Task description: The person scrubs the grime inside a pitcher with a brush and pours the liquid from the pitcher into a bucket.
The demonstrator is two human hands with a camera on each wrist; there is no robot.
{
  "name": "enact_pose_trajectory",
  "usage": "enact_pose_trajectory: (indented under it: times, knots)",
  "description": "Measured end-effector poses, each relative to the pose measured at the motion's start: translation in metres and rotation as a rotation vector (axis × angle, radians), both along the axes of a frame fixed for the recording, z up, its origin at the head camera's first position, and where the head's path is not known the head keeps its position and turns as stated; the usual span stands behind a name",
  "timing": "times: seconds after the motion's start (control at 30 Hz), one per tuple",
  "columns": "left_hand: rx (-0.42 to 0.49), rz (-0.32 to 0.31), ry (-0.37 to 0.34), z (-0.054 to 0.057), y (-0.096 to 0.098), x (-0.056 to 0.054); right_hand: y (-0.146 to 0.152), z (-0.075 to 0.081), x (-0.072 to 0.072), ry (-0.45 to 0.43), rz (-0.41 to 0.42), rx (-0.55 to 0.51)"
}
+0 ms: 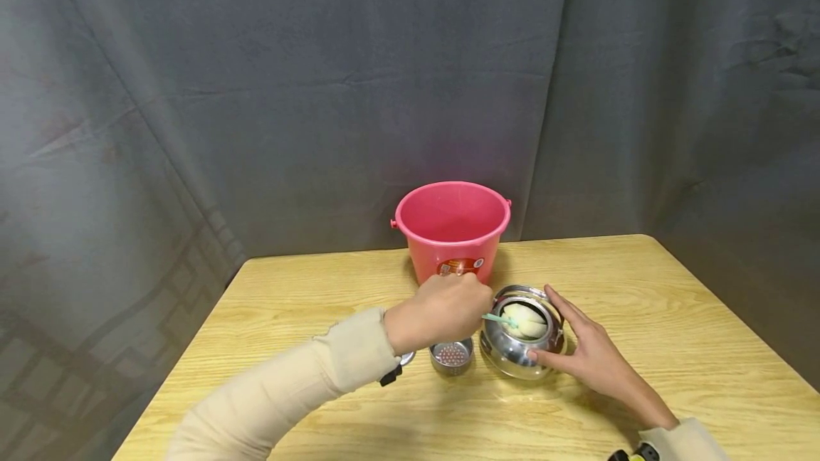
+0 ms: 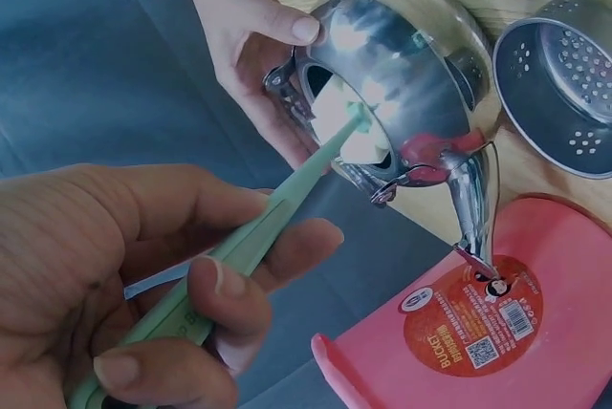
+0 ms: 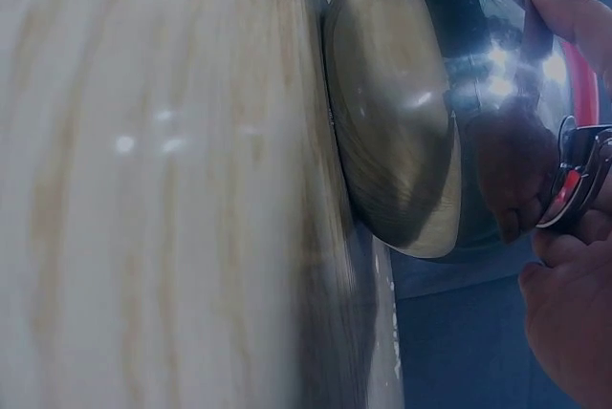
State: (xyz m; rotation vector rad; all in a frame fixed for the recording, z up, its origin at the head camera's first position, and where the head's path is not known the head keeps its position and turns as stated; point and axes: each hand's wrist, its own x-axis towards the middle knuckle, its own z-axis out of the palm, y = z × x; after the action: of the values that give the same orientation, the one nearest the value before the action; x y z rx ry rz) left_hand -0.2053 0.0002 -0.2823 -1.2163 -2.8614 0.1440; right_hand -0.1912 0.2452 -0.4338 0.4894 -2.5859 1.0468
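Observation:
A shiny steel teapot (image 1: 512,354) stands on the table with its round mouth uncovered. My left hand (image 1: 448,308) grips the pale green handle of a sponge brush (image 2: 304,178). The brush's whitish sponge head (image 1: 525,321) fills much of the teapot mouth. My right hand (image 1: 596,358) holds the teapot by its right side, thumb in front and fingers behind, near the hinged metal handle (image 3: 579,170). The spout (image 2: 470,201) points toward the pink bucket (image 1: 456,223).
The bucket stands close behind the teapot. A perforated steel strainer cup (image 1: 452,357) sits left of the teapot. Beside it, a small shiny metal piece (image 1: 407,358) is mostly hidden by my left wrist. Grey curtains (image 1: 384,91) surround the wooden table (image 1: 288,304).

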Motion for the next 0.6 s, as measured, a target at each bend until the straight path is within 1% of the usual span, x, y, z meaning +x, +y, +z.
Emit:
enact_pose_trajectory:
  times: [0.23,0.6]
  knots:
    - [0.006,0.017,0.015,-0.0025,0.0007,-0.0015,-0.0001,-0.0009,-0.0005,0.001,0.0,0.0]
    - [0.044,0.001,0.015,-0.008,0.0008,-0.006,0.0007,-0.0002,-0.0004,-0.003,0.004,-0.008]
